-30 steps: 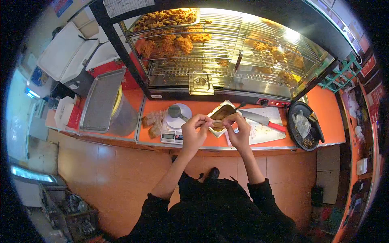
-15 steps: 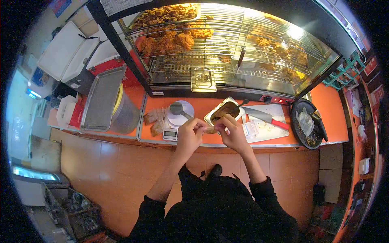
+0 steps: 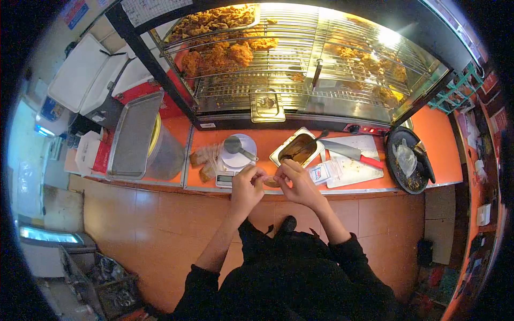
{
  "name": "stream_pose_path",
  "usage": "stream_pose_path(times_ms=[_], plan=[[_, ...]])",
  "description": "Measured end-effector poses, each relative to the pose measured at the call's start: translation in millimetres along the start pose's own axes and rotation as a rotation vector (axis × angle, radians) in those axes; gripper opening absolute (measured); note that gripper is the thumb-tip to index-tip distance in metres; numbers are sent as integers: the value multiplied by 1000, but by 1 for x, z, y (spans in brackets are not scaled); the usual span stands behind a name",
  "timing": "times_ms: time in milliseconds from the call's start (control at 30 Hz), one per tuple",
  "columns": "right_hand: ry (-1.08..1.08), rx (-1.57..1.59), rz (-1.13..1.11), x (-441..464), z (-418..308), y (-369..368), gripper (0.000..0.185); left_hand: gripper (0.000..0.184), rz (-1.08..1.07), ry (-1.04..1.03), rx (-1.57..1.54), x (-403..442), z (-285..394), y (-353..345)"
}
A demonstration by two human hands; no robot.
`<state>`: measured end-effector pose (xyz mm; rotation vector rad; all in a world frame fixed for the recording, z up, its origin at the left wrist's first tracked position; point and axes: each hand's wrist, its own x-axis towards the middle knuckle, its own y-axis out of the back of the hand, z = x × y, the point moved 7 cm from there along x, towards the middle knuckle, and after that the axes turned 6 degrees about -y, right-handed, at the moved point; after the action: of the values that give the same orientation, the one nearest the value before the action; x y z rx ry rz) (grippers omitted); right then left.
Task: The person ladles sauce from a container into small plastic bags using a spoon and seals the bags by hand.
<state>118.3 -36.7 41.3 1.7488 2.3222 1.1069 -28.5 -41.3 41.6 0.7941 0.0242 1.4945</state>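
Between both hands, over the counter's front edge, is a small clear plastic bag (image 3: 271, 183) with something brownish in it. My left hand (image 3: 247, 187) pinches its left side and my right hand (image 3: 297, 183) pinches its right side. Just beyond my left hand stands a digital scale (image 3: 225, 180) with a round white plate (image 3: 247, 156), on which a grey scoop (image 3: 233, 144) rests. Filled small bags (image 3: 205, 165) lie left of the scale. Past my right hand is a metal container (image 3: 274, 155) of brown contents with a dark-handled spoon (image 3: 319, 136). A pack of clear bags (image 3: 324, 172) lies beside it.
A knife (image 3: 342, 150) with a red handle lies on a white cutting board (image 3: 356, 175). Further right is a black pan (image 3: 396, 179). Behind the counter edge stands a lit display case (image 3: 289, 117) with fried chicken. At left, a grey tray (image 3: 134, 134) leans on a tub.
Both hands have come slightly lower and nearer to my body with the small bag. The bag pack beside the container is less covered by my right hand.
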Motion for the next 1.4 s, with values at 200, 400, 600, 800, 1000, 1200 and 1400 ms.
stream_pose_path(times_ms=[200,400,600,800,1000,1200,1400], plan=[[20,24,-1,1,-8,-10,12,11,-43,26,-44,-11,-8,-4],[97,-28,15,-4,-10,-33,15,12,-28,115,-88,-27,-33,-1],[101,1,-131,-12,1,-57,23,11,50,234,-74,-65,-82,32],[-151,88,-21,-36,48,-9,10,2,200,457,-62,-101,-153,121],[-348,159,-50,-69,69,0,9,13,590,286,385,-93,-182,149],[-455,136,55,-114,86,33,9,9,536,253,470,-102,-239,87],[-557,61,169,-190,112,81,12,9,569,54,834,-85,-172,41]])
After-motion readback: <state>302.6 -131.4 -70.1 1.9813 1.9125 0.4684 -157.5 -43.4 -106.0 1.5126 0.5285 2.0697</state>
